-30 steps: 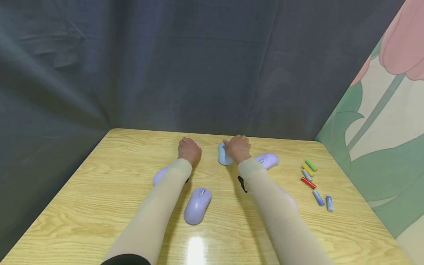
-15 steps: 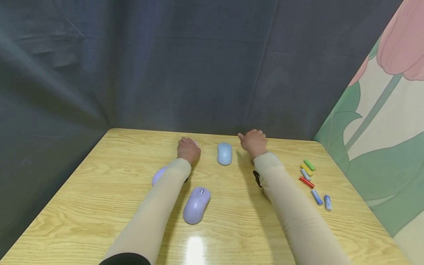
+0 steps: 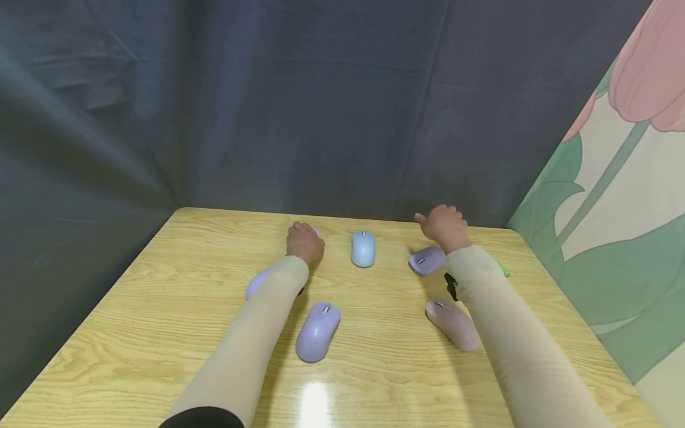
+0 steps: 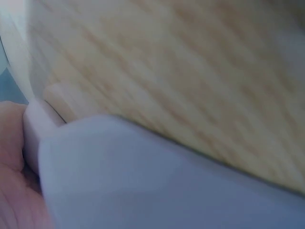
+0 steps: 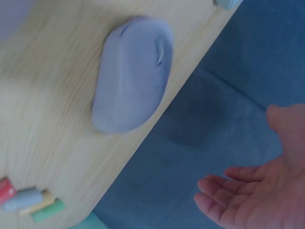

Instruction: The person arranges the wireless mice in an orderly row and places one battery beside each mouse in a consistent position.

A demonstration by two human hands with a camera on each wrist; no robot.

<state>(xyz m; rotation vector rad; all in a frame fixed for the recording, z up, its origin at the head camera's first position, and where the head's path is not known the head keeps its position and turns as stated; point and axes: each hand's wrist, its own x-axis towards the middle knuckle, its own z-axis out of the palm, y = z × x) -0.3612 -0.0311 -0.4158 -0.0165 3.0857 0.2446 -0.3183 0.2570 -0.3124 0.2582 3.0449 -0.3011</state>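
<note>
My left hand (image 3: 304,241) grips a pale pinkish computer mouse (image 3: 317,232) near the table's back edge and covers most of it. In the left wrist view, its fingers (image 4: 12,138) press the mouse's side, while a purple mouse (image 4: 143,176) fills the foreground. Past the back right, my right hand (image 3: 444,226) hovers with relaxed fingers and holds nothing. Below it lies a purple mouse (image 3: 428,260), seen whole in the right wrist view. A light-blue mouse (image 3: 363,249) sits between the hands.
On the wooden table (image 3: 187,356) are a lilac mouse (image 3: 318,332) at front centre, a pinkish mouse (image 3: 455,326) beside the right forearm and a purple one (image 3: 257,283) by the left sleeve. Small coloured cylinders (image 5: 28,200) lie at the right. A dark curtain (image 3: 321,119) hangs behind.
My right hand has left the light-blue mouse and moved right, its forearm uncovering the purple and pinkish mice and hiding most of the cylinders. The left hand stays in place.
</note>
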